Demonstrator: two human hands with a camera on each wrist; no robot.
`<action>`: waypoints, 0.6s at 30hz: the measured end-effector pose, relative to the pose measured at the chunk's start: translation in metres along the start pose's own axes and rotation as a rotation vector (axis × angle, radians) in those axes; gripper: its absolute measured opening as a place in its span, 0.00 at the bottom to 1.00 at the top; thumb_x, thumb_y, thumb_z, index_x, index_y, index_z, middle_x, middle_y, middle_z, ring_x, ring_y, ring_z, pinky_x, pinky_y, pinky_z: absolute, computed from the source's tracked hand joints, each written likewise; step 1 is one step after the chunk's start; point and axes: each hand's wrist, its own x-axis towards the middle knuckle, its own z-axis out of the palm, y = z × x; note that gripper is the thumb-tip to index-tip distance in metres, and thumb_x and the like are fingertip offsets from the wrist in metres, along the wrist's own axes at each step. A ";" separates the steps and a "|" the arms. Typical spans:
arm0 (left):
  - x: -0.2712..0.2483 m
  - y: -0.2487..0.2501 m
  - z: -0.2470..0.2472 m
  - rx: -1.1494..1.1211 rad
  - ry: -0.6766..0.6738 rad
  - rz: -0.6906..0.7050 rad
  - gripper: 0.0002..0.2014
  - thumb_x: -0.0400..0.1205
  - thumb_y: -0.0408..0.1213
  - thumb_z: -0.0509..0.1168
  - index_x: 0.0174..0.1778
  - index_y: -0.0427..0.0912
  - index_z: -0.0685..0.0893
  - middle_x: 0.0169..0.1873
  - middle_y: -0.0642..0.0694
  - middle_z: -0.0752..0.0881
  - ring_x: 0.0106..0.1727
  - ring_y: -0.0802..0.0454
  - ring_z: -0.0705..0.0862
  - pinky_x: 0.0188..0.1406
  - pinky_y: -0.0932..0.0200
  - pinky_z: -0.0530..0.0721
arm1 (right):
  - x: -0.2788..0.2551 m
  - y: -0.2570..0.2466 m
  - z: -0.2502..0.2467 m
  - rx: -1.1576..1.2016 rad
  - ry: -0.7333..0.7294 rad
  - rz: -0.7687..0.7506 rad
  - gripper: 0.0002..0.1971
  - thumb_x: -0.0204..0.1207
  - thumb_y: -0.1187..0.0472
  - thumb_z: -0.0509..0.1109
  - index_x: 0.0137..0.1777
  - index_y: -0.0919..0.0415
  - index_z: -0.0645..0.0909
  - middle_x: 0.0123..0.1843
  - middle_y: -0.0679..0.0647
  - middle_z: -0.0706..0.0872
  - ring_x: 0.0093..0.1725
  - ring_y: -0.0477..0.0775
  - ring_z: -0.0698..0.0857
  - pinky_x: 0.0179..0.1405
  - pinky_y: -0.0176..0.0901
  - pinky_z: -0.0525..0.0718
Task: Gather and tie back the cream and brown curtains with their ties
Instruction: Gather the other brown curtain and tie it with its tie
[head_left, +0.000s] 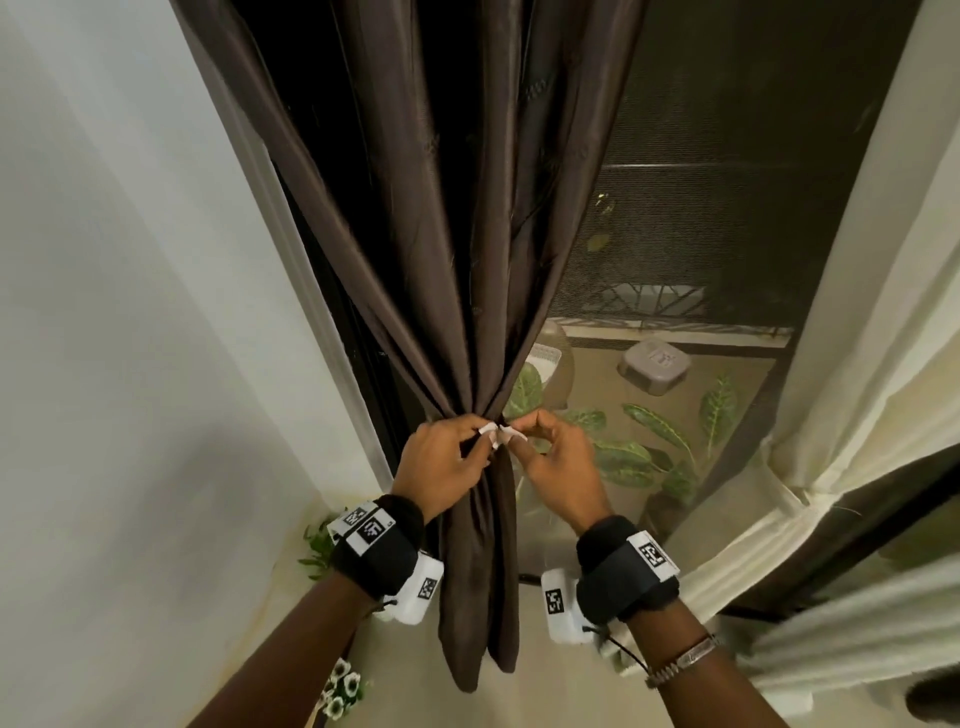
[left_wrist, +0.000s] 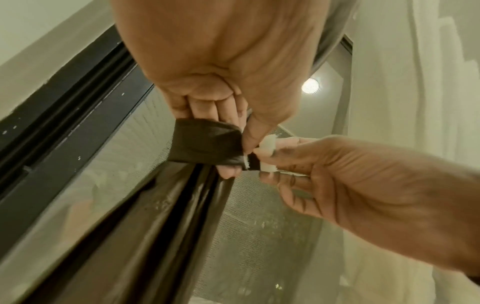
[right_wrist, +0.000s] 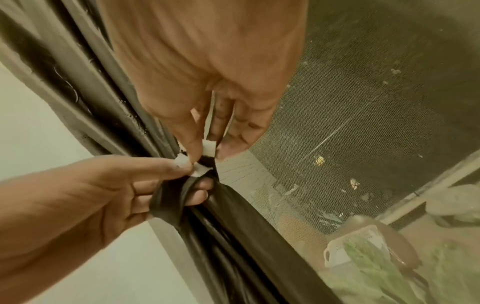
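Head view showed the soft, limp brown curtain (head_left: 467, 291) bunched left of the window, its light tie (left_wrist: 205, 147) best pinched at the white ends, as left hand (head_left: 441, 462) and right hand (head_left: 558, 462) did.

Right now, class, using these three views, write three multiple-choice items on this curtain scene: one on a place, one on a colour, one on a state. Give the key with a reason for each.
1. Where does the cream curtain hang?
A. Right of the brown curtain
B. Left of the brown curtain
C. Behind the person

2. What colour are the patches at the ends of the tie?
A. Red
B. White
C. Black

3. What state is the cream curtain in?
A. Spread flat across the window
B. Lying on the floor
C. Gathered and tied with a band

Key:
1 A, it hangs at the right edge of the head view, with the brown curtain in the middle.
2 B, the left hand and right hand each pinch a white patch.
3 C, a cream band cinches its folds.
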 end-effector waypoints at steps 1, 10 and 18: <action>0.001 0.001 0.001 -0.027 0.022 -0.031 0.11 0.87 0.51 0.66 0.58 0.55 0.92 0.47 0.62 0.95 0.49 0.65 0.93 0.51 0.52 0.91 | -0.001 -0.002 0.000 -0.077 0.041 -0.025 0.04 0.82 0.54 0.79 0.51 0.53 0.92 0.46 0.40 0.94 0.51 0.36 0.90 0.53 0.37 0.86; 0.009 0.010 -0.005 -0.183 -0.159 -0.144 0.11 0.88 0.49 0.68 0.62 0.54 0.92 0.44 0.58 0.96 0.52 0.64 0.93 0.63 0.47 0.89 | -0.008 -0.008 0.016 -0.224 0.169 -0.032 0.13 0.83 0.63 0.74 0.64 0.52 0.94 0.61 0.48 0.95 0.58 0.45 0.94 0.61 0.41 0.91; 0.018 0.015 -0.011 -0.283 -0.437 -0.177 0.17 0.93 0.44 0.57 0.61 0.42 0.90 0.57 0.44 0.94 0.64 0.54 0.90 0.76 0.48 0.81 | -0.026 -0.004 0.031 -0.274 0.240 -0.028 0.22 0.82 0.59 0.65 0.73 0.41 0.87 0.56 0.50 0.97 0.46 0.50 0.95 0.48 0.52 0.93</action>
